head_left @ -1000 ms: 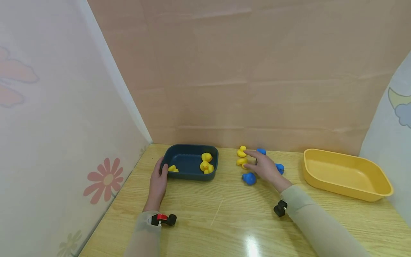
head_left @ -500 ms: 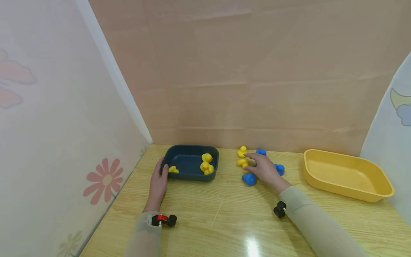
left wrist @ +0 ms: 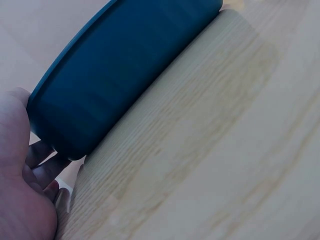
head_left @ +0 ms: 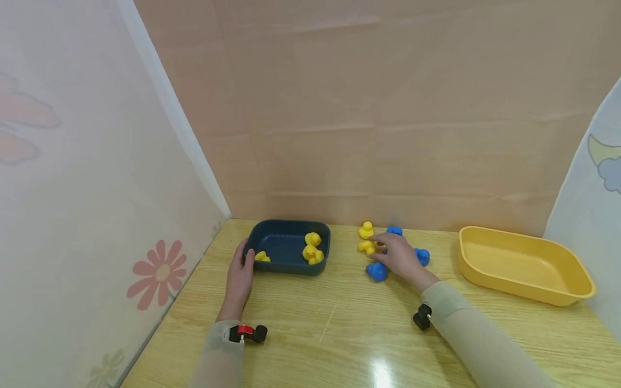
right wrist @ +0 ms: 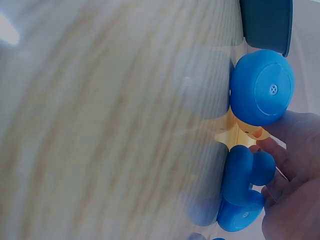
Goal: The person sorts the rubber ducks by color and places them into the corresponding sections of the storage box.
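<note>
**Left hand on dark blue tray; right hand at yellow duck**

Left hand: the thumb lies over the rim of the dark blue tray, with the fingers outside the wall; together they grip one corner. The tray rests on the table. Four yellow ducks show inside it: one duck just beside the left thumb, and three ducks grouped at the end away from the left fingers.

Right hand: the thumb and index finger are bent and parted by a narrow gap. One yellow duck lies at this gap, between the two tips. Whether the tips touch it cannot be told.

Items around the right fingers:
- One second yellow duck, just beyond the index fingertip.
- One blue duck, on the near side of the thumb; the right wrist view shows its round base.
- One blue duck, beyond the index finger.
- One blue duck, on the right side of the hand, behind the fingers.
- Further blue beneath the fingers, partly hidden; the exact blue total cannot be told.

One yellow tray stands well apart, to the right of the right fingers.
</note>
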The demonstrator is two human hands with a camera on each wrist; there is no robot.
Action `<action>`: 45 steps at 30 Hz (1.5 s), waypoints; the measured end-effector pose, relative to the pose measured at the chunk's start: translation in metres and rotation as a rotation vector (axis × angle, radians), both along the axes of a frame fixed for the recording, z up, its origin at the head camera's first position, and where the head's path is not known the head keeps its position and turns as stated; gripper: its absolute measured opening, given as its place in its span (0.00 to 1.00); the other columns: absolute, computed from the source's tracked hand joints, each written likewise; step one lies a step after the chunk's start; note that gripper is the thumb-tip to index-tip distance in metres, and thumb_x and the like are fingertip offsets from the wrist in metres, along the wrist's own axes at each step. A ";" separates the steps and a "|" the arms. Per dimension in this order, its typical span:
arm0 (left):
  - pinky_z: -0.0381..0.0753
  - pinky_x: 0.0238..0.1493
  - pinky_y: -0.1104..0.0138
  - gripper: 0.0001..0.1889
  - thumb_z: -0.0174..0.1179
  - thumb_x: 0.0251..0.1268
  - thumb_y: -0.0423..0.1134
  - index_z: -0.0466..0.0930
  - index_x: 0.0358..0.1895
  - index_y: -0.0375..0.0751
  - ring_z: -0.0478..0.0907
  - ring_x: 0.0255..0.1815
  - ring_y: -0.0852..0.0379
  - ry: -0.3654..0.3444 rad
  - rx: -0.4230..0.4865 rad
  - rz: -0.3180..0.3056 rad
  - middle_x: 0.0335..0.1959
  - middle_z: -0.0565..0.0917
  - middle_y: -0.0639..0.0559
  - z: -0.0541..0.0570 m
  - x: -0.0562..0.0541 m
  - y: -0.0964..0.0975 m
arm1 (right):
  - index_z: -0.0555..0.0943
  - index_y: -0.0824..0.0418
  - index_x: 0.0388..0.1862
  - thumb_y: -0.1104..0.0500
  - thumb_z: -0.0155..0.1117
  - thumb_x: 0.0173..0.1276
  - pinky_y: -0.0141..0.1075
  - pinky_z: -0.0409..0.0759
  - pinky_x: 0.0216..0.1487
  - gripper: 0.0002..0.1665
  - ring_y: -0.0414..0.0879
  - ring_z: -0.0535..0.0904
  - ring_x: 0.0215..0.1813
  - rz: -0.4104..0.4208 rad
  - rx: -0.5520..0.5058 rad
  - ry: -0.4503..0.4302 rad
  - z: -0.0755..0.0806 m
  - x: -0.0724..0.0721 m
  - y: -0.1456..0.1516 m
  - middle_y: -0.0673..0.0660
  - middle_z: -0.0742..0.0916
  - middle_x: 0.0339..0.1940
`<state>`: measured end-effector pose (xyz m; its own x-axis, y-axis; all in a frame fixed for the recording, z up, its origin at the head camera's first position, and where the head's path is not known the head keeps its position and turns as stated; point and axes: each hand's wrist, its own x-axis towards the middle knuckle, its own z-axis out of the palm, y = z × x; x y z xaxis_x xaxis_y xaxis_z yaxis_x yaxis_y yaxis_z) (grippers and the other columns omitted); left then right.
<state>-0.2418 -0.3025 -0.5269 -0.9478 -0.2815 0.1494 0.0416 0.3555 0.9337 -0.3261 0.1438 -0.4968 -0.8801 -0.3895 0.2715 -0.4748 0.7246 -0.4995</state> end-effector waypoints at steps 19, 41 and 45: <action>0.59 0.86 0.44 0.35 0.46 0.92 0.60 0.57 0.91 0.50 0.56 0.89 0.39 -0.021 -0.009 0.011 0.90 0.59 0.44 0.001 0.000 -0.001 | 0.87 0.65 0.67 0.64 0.80 0.72 0.59 0.87 0.58 0.25 0.59 0.88 0.56 -0.020 -0.002 -0.022 0.005 0.005 -0.003 0.64 0.89 0.63; 0.59 0.86 0.44 0.34 0.47 0.93 0.57 0.56 0.91 0.51 0.56 0.89 0.39 -0.019 -0.001 0.005 0.90 0.59 0.44 0.003 0.002 -0.001 | 0.86 0.65 0.67 0.62 0.81 0.71 0.55 0.88 0.55 0.27 0.54 0.88 0.50 -0.055 0.035 -0.040 0.007 0.004 -0.005 0.62 0.87 0.55; 0.58 0.86 0.44 0.33 0.47 0.93 0.56 0.57 0.91 0.50 0.56 0.89 0.39 -0.016 -0.006 0.005 0.90 0.58 0.45 0.002 0.001 -0.002 | 0.87 0.65 0.66 0.63 0.81 0.71 0.55 0.88 0.55 0.26 0.55 0.88 0.50 -0.060 0.038 -0.034 0.007 0.004 -0.005 0.63 0.86 0.57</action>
